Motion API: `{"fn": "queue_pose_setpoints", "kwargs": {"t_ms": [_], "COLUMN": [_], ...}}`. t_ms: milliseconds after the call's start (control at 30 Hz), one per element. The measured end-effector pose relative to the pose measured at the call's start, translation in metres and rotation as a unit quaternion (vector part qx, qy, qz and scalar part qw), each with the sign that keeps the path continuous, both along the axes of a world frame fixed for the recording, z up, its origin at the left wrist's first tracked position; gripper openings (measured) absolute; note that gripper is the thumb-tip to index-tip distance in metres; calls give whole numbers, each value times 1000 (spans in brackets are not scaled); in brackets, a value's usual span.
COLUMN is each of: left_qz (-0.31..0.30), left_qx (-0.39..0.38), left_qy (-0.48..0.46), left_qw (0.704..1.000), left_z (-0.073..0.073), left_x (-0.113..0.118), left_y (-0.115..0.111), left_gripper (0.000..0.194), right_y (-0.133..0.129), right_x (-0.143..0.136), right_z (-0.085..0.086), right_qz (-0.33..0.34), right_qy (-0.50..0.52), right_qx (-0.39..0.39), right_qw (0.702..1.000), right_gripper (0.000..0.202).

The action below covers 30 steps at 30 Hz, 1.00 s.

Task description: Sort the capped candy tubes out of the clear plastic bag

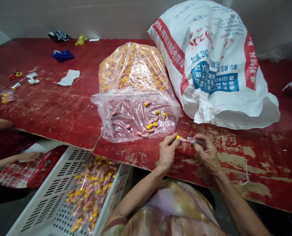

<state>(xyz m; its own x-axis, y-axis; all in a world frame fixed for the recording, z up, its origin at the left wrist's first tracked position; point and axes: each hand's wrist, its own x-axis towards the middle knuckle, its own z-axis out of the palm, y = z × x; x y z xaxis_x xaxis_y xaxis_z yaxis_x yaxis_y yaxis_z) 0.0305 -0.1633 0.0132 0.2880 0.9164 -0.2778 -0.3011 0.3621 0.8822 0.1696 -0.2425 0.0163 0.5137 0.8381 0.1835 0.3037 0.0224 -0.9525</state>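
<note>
My left hand [168, 150] pinches the yellow end of a small yellow-capped pink-and-white piece [182, 139]. My right hand [208, 151] grips a clear tube [192, 140], whose near end meets or surrounds the pink part; I cannot tell how far in it sits. Both hands are just above the table's front edge. Beyond them lies a clear plastic bag [133, 70] full of yellow-topped pieces. On its flattened mouth several loose pieces [151, 126] are scattered, some with yellow caps.
A white crate [50, 183] below the table edge holds many tubes with yellow caps [94, 190]. A large white printed sack [214, 65] stands behind my right hand. At the left, another person's hand [31, 156] rests on a red bag [18, 172]. Paper [69, 78] lies on the worn red table [62, 108].
</note>
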Motion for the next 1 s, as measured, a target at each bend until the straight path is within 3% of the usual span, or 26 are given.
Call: {"fn": "queue_pose_setpoints", "kwargs": {"t_ms": [200, 400, 633, 700, 767, 833, 867, 933, 1000], "left_qz": [2, -57, -74, -72, -62, -20, 17, 125, 241], "left_qx": [-15, 57, 71, 60, 26, -9, -13, 15, 82], "left_qy": [-17, 86, 113, 111, 97, 91, 103, 176, 311], "left_qw": [1000, 993, 988, 989, 993, 996, 994, 976, 916], "left_z": [-1, 5, -1, -2, -1, 2, 3, 4, -1], "left_x": [3, -5, -17, -22, -32, -55, -72, -123, -189], "left_y": [-8, -19, -20, -10, 4, 18, 26, 39, 47], "left_gripper": [34, 29, 35, 33, 33, 36, 38, 38, 34], "right_y": [1, 2, 9, 17, 26, 32, 33, 32, 32], "right_x": [-11, -23, -55, -66, -68, -54, -39, 4, 60], "right_z": [-6, -27, -31, -28, -25, -21, -19, -14, -10], "right_qz": [23, 66, -7, 21, 108, 188, 187, 82, -94], "right_qy": [-29, -9, -95, -136, -199, -257, -273, -282, -299], "right_qx": [-3, -26, 61, 83, 91, 79, 68, 37, -24], "right_qw": [999, 997, 994, 987, 970, 945, 941, 955, 949], "right_gripper": [25, 27, 15, 18, 27, 35, 37, 34, 28]}}
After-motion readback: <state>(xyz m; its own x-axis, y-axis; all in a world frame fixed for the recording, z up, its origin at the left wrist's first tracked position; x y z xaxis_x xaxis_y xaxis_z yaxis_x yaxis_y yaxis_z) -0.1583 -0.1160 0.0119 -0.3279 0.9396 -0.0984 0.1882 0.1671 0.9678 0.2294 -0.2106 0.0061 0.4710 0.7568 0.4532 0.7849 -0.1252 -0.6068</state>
